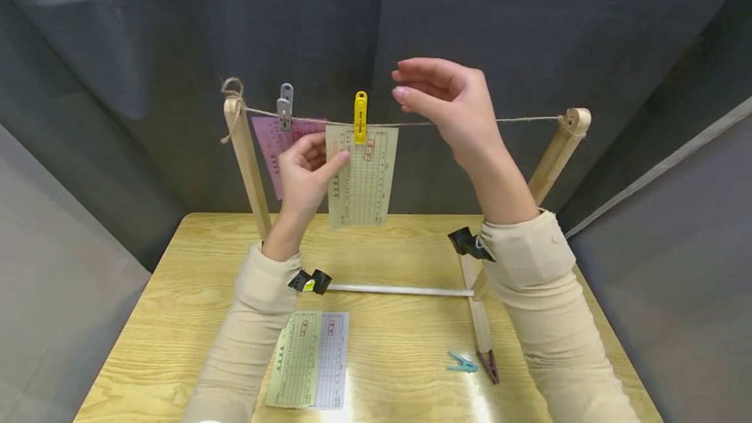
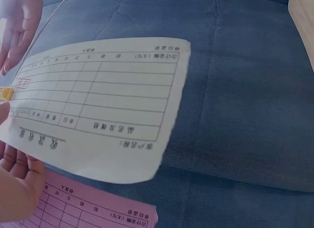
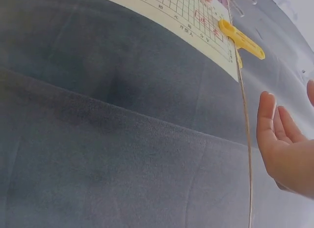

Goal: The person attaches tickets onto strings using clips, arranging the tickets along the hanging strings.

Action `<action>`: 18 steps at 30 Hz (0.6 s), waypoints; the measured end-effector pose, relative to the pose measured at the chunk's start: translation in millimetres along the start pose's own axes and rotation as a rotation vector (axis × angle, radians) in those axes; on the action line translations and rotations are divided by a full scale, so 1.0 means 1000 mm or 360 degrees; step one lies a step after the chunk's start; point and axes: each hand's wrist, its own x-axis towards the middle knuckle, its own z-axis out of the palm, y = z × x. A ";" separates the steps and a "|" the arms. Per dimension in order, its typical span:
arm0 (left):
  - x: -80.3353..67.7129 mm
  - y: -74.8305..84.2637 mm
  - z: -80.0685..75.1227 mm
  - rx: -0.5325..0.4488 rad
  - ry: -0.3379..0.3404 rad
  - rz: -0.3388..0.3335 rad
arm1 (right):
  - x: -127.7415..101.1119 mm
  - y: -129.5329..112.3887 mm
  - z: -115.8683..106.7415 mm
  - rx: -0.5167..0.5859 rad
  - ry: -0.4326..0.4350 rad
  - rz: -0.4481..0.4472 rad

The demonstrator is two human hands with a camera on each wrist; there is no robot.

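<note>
Left hand point(image 1: 305, 172): pinches pale-yellow rectangular paper slip point(image 1: 367, 181) | long axis: vertical | right hand point(image 1: 455, 106): empty, fingers loose, right of yellow plastic clothespin point(image 1: 360, 109)

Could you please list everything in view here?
Pale slip: one, yellowish, on the string
Pink slip: one, pink, on the string
Hung pegs: two, yellow and grey, on the string
Loose pegs: two, blue and brown, on the table
Lying slips: two, green and lilac, on the table
String: one, tan, across the frame
Frame: one, light brown, on the table
Rod: one, white, low on the frame
Table: one, yellow, below
Curtains: uncertain count, grey, around
Wrist cameras: two, black, at the cuffs
Sleeves: two, beige, on the arms
Left hand: one, pinching the pale slip
Right hand: one, near the string
</note>
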 end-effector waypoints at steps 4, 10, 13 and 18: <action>-0.004 0.000 -0.003 0.0037 -0.0002 0.0005 | -0.009 0.004 -0.004 0.0031 -0.0015 -0.0056; -0.014 0.001 -0.010 0.0105 -0.0032 0.0002 | -0.019 0.013 -0.010 0.0057 -0.0029 -0.0146; -0.020 0.000 -0.015 0.0145 -0.0058 -0.0004 | -0.024 0.016 -0.012 0.0064 -0.0045 -0.0133; -0.031 -0.002 -0.024 0.0155 -0.0113 -0.0066 | -0.032 0.021 -0.016 0.0066 -0.0060 -0.0091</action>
